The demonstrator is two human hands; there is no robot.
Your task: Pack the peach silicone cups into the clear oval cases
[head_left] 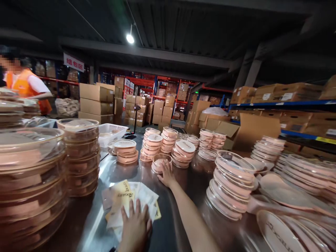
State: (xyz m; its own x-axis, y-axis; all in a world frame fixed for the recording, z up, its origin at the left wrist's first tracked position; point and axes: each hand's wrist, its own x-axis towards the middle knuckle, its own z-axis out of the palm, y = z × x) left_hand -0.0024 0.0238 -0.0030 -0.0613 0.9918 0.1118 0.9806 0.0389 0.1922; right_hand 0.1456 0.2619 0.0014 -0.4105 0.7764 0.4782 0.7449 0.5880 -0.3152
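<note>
Resting palm down, fingers spread and not closed on anything, left hand (136, 222) covers the near part of a loose fan of paper packets (123, 194), white and yellow, some lettered. Packets lie on the dark metal table (168, 224), toward the person's side. Right hand (166, 175) is farther out, fingers partly bent over the right side of a low, clear round box (156, 167); cannot tell whether it grips the box or only touches it. That box sits on the table, just in front of some short stacks; beside it, to the right, a stack topped by a lettered lid (185, 146).

Right of the forearm: a leaning stack (231, 189) of clear round boxes. Far left: a tall stack (82, 157), pinkish contents. Beyond: white basket (114, 137), cardboard cartons (96, 99), a co-worker in an orange vest (25, 84).
</note>
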